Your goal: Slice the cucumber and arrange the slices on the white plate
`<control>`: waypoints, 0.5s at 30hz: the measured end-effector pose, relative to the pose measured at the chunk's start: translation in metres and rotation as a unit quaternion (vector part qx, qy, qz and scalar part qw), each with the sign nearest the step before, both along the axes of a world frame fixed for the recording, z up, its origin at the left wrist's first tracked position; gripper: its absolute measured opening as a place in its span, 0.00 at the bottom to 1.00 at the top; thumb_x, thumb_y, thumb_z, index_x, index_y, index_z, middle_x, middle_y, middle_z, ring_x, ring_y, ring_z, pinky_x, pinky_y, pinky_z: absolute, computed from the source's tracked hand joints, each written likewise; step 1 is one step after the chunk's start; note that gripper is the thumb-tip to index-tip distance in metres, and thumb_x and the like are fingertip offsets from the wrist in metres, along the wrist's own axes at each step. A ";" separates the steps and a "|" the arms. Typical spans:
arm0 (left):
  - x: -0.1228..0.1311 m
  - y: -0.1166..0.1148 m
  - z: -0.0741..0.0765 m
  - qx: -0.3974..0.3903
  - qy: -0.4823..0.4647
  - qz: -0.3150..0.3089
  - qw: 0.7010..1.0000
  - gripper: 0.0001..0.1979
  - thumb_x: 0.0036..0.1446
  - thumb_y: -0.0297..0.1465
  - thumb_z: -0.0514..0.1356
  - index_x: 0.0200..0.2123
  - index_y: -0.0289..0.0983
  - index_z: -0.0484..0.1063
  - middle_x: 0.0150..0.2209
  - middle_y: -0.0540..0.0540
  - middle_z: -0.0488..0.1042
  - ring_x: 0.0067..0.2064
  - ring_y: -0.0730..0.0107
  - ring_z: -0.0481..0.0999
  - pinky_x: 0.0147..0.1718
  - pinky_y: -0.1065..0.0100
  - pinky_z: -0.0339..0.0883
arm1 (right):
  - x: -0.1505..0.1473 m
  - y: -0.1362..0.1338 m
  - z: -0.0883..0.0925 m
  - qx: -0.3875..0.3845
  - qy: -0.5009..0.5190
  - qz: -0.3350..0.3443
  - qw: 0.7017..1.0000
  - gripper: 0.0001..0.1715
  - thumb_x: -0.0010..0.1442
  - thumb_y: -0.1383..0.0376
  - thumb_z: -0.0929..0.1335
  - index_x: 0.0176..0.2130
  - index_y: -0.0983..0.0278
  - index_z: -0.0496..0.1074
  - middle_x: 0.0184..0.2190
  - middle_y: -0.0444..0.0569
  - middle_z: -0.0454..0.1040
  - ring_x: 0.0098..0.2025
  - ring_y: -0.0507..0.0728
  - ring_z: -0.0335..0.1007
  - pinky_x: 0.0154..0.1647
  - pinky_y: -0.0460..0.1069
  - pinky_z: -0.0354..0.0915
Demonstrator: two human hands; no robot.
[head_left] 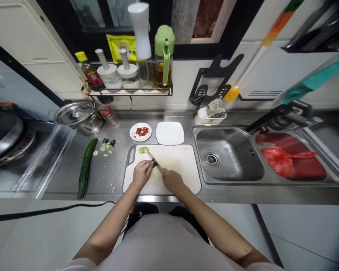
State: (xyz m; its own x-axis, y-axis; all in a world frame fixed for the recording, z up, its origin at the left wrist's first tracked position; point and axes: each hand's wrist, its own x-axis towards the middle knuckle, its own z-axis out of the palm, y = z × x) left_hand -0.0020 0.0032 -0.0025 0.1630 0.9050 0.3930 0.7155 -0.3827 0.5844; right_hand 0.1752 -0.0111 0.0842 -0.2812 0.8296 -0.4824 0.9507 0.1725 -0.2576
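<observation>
My right hand point(173, 180) is wrapped round the handle of a kitchen knife point(156, 163), whose blade points up and to the left over a white cutting board point(183, 158). Beside the blade, my left hand point(142, 172) has its fingers closed on a dark green piece of cucumber point(154, 164), mostly hidden by the fingers and the knife. A few pale round cucumber slices point(144, 149) lie near the board's upper left, just past the knife tip. To the left, a whole cucumber point(86, 167) rests on the steel counter, with cucumber scraps point(107, 145) between it and the board.
Behind the board stand a small plate of chopped red pieces point(141, 131) and a white square plate point(170, 133). A steel sink point(228, 158) is on the right, with a red plastic bag point(279, 162) in its second basin. A lidded pot point(81, 116) stands back left, below a bottle rack point(130, 91).
</observation>
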 end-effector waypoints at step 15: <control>0.000 0.000 0.000 -0.010 0.004 0.000 1.000 0.09 0.63 0.30 0.56 0.40 0.40 0.77 0.40 0.44 0.79 0.43 0.66 0.77 0.44 0.62 0.71 | -0.002 0.001 0.000 -0.023 0.005 -0.008 1.000 0.17 0.68 0.69 0.55 0.49 0.68 0.67 0.39 0.58 0.77 0.45 0.60 0.75 0.41 0.51 0.66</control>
